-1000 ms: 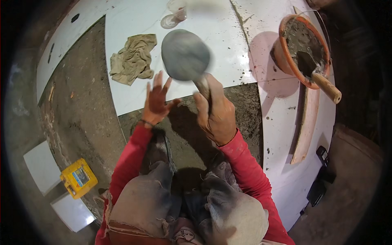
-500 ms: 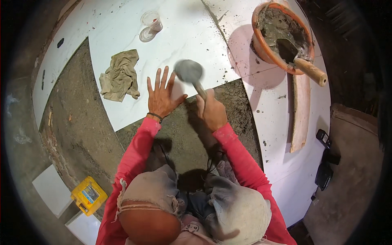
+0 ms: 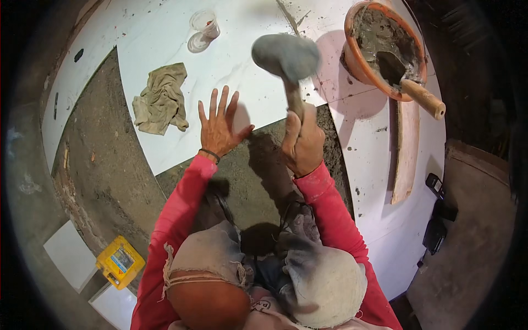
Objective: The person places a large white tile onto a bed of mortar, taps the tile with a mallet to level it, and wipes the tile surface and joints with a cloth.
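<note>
My left hand point(image 3: 219, 127) lies flat with fingers spread on a white floor tile point(image 3: 165, 148), by its near edge. Closed around the handle of a grey-headed rubber mallet point(image 3: 286, 55) is my right hand point(image 3: 304, 140). The mallet's head is raised above the tile, a little blurred, to the right of my left hand. A crumpled olive cloth point(image 3: 162, 99) rests on the tile left of my left hand. Beyond it stands a small clear plastic cup point(image 3: 204, 25). Bare grey mortar bed point(image 3: 242, 165) shows between the tile and my knees.
At the far right, an orange bucket point(image 3: 352, 55) of wet mortar holds a wooden-handled trowel point(image 3: 423, 99). Beside it lies a wooden board point(image 3: 406, 154). Black devices point(image 3: 435, 236) sit by the right edge. A yellow box-shaped tool point(image 3: 121, 262) stands at lower left near white tile pieces point(image 3: 70, 256).
My right hand has moved right, and the mallet head has gone up and to the right, away from my left hand. My left hand stays in place on the tile.
</note>
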The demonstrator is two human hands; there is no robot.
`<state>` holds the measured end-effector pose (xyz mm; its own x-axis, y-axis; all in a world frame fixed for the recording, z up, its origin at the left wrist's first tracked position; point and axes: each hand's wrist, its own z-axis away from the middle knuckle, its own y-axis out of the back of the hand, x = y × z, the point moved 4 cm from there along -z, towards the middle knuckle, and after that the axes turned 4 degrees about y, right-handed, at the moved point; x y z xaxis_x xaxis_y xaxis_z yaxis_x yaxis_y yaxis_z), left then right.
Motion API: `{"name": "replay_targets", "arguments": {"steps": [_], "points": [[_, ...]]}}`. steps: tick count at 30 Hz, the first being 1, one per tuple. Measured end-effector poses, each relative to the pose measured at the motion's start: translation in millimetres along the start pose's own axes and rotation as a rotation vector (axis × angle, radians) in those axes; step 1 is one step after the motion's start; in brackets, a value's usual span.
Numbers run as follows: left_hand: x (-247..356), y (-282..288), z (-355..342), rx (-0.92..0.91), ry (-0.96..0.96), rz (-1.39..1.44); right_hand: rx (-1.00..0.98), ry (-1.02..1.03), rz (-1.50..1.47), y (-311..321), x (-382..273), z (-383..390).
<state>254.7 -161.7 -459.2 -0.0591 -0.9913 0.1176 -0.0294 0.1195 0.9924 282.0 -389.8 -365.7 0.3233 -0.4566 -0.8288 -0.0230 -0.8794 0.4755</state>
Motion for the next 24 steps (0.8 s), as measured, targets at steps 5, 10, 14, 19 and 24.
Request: {"name": "replay_targets", "arguments": {"steps": [5,10,14,19,24], "points": [[0,0,-1,0.014,-0.006,-0.001,-0.283,-0.428,0.348,-1,28,7],[1,-1,-3,-0.001,-0.007,-0.043,-0.018,-0.106,0.132,4,21,14],[2,1,-4,0.027,-0.026,0.005,-0.209,-0.359,0.265,-3,33,28],[2,2,-4,0.015,-0.024,-0.008,0.169,0.131,-0.096,8,14,16],[2,0,-6,0.016,-0.016,-0.010,-0.108,-0.243,0.198,-7,34,-1]]}}
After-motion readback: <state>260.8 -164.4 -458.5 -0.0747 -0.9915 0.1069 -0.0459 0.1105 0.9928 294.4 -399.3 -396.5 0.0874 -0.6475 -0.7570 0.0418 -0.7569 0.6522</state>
